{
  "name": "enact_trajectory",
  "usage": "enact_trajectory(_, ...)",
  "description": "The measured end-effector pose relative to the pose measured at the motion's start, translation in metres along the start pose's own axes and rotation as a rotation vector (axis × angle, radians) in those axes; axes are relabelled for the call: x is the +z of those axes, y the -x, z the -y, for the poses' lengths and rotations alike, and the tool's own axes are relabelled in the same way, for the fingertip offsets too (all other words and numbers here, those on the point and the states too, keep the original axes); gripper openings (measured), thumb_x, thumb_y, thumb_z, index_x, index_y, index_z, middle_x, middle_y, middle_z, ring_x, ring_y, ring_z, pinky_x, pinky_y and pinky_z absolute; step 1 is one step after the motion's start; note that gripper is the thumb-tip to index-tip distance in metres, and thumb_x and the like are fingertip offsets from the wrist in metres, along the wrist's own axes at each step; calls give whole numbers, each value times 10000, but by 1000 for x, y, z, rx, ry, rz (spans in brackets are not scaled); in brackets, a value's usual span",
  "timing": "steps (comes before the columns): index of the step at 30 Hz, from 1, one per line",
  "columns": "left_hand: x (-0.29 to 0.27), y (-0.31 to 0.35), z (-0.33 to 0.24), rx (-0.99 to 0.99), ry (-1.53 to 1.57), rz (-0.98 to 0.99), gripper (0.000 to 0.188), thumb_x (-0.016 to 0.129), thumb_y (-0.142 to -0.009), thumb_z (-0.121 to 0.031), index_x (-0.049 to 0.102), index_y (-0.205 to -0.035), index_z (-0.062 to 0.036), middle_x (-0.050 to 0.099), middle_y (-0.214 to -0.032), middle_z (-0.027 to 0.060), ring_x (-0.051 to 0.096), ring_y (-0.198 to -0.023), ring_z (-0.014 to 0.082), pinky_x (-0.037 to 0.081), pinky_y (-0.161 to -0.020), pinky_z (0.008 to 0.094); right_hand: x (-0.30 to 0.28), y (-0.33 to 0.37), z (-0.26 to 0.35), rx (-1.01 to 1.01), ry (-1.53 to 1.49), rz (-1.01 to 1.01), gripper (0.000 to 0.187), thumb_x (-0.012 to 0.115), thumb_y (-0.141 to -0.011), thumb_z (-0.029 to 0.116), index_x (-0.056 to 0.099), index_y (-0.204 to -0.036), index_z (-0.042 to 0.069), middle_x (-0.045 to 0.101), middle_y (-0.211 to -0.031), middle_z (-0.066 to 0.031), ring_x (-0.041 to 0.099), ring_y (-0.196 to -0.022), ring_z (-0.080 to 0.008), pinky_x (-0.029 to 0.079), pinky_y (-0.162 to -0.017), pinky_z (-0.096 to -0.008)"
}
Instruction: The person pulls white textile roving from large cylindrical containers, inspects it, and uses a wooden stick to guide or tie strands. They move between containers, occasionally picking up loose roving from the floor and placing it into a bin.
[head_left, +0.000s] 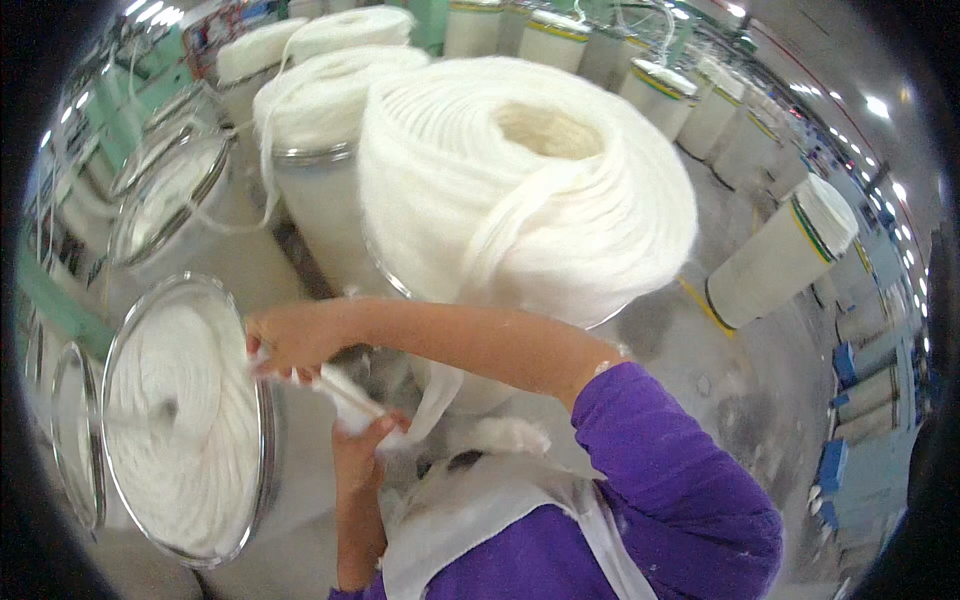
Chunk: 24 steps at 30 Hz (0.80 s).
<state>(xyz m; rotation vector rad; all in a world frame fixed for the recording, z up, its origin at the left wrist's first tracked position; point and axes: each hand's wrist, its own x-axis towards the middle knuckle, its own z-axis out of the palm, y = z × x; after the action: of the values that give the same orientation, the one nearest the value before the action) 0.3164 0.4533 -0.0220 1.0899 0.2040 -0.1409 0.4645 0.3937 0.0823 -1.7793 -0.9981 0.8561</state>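
A white cotton sliver is stretched between my two hands, in front of my apron. My right arm reaches across to the left, and my right hand pinches the upper end of the strand at the rim of a sliver can. Lower down, my left hand is closed on the other end, thumb upward. A loose white tail hangs beside it toward the big coil. Left of my right hand, the can with a metal rim holds coiled sliver.
A very large sliver coil bulges above its can directly ahead. More filled cans, one with a coil, stand behind and at left. A white can with a striped band stands at right on the grey floor. Blue-grey machinery lines the far right.
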Motion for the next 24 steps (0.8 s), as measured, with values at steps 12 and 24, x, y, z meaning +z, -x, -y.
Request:
enact_trajectory(12,-8,-8,20,213,-71,56,265,692,-765,-46,567,-993,6,650,-851,137,618,-779,244,480,-784,391,-1,38,-8,-77,57,166,329,643,-762,219,594,-1033,39,679,-790,-62,653,-731,-201,483,-695,-335)
enact_trajectory(24,-10,-7,11,256,-8,64,157,598,-815,-15,603,-968,19,665,-878,160,634,-779,259,483,-799,395,7,23,-26,-291,373,-124,295,756,-668,222,656,-880,43,694,-804,-95,662,-719,-191,487,-598,-336)
